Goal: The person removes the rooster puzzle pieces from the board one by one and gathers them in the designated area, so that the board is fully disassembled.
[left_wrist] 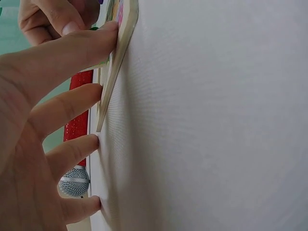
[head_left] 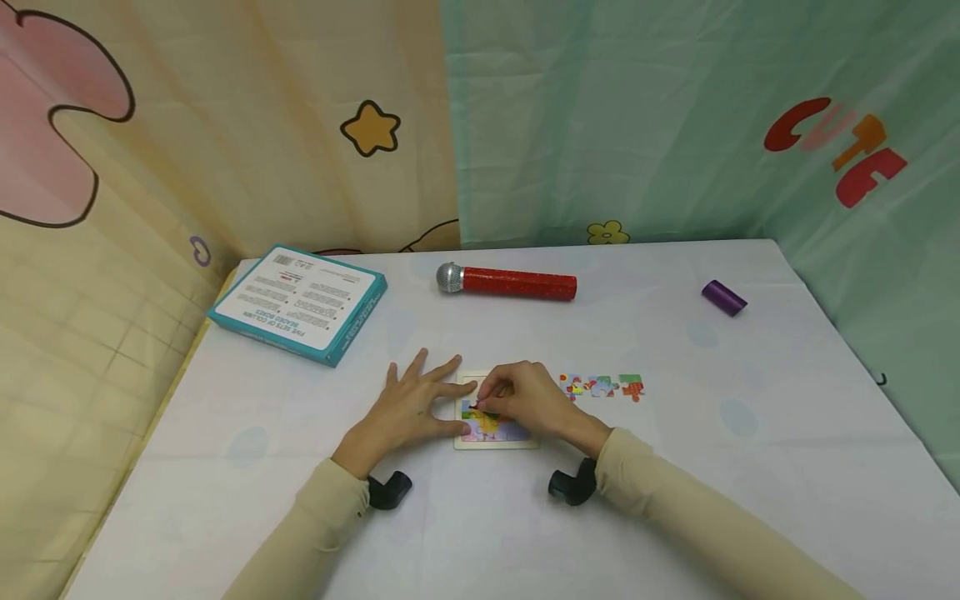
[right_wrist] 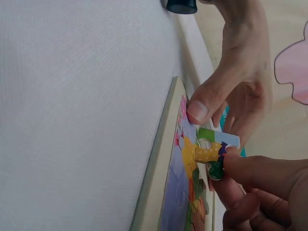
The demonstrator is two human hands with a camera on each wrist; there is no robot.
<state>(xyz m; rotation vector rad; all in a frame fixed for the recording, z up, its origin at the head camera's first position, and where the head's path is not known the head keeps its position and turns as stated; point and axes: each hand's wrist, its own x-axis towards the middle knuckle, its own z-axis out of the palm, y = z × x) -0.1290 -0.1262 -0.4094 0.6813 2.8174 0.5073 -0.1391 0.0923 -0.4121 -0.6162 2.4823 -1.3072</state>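
Your left hand point(head_left: 412, 408) is spread and grasps nothing: thumb down on the near-left edge of the puzzle tray point(head_left: 502, 445), index fingertip at the tray's left edge, other fingers fanned out over the white tabletop point(head_left: 465, 542). Your right hand point(head_left: 528, 398) pinches one puzzle piece point(right_wrist: 209, 151) between thumb and index, remaining fingers curled in behind. The piece is tilted, over the tray, just past your left thumb tip on the far side; it's yellow with dots, plus green and light blue. Can't tell whether its lower edge touches the tray. Tray lies flat under your right fingertips, between both hands. Fitted picture sections, lilac, yellow and orange, show below your right fingers; pale board shows beside your left index fingertip.

Three loose pieces point(head_left: 602, 386) sit in a row on the table, just right of your right knuckles. Red microphone point(head_left: 517, 284) lies crosswise beyond the fingertips of both hands, silver head toward your left side. Teal-edged box point(head_left: 300, 300) is past your left fingertips and off to their left, white printed face up. Purple cylinder point(head_left: 724, 298) is on its side, well apart from your right fingers, far and to the right. Black fittings point(head_left: 390, 490) sit at the inner side of both wrists, behind your fingers.
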